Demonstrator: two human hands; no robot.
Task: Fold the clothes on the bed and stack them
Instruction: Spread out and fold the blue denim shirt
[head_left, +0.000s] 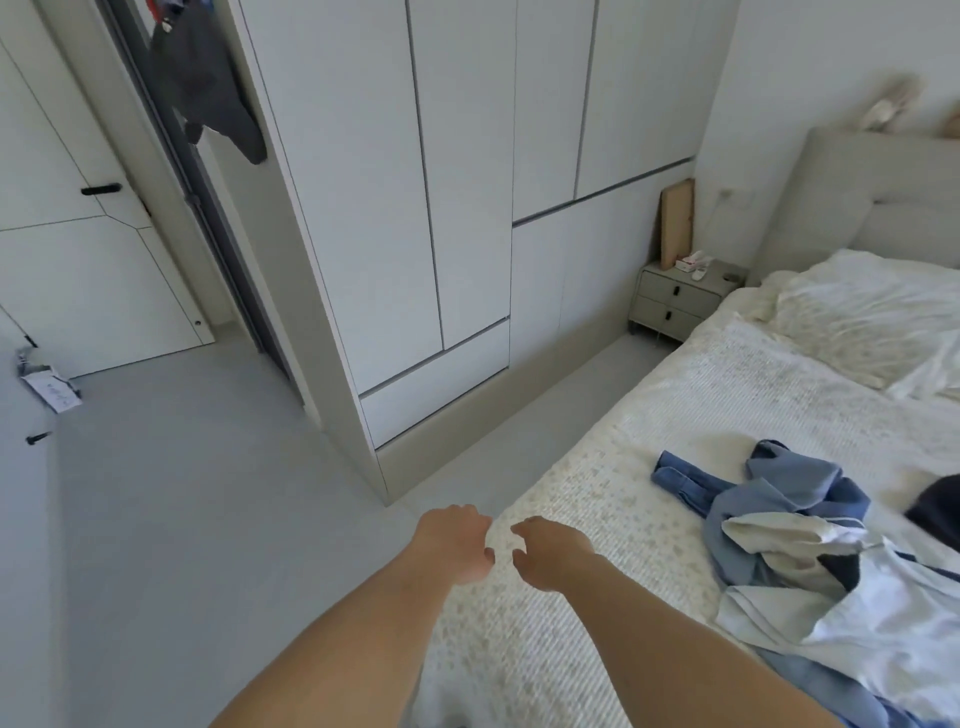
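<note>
A loose pile of clothes lies on the right of the bed (597, 488): a blue garment (779, 499) on top, a cream piece (769, 540) under it, a pale blue-white shirt (852, 613) toward me, and a dark item (935, 509) at the right edge. Both my arms stretch forward over the bed's near left corner. My left hand (457, 540) and my right hand (550, 553) hang side by side with loosely curled fingers, holding nothing. They are well left of the pile, apart from it.
White wardrobe doors (415, 208) run along the far side of a narrow grey floor strip (208, 519). A small bedside cabinet (680, 296) stands by the headboard. Pillows (872, 322) lie at the bed's head. A dark garment (208, 88) hangs at the doorway.
</note>
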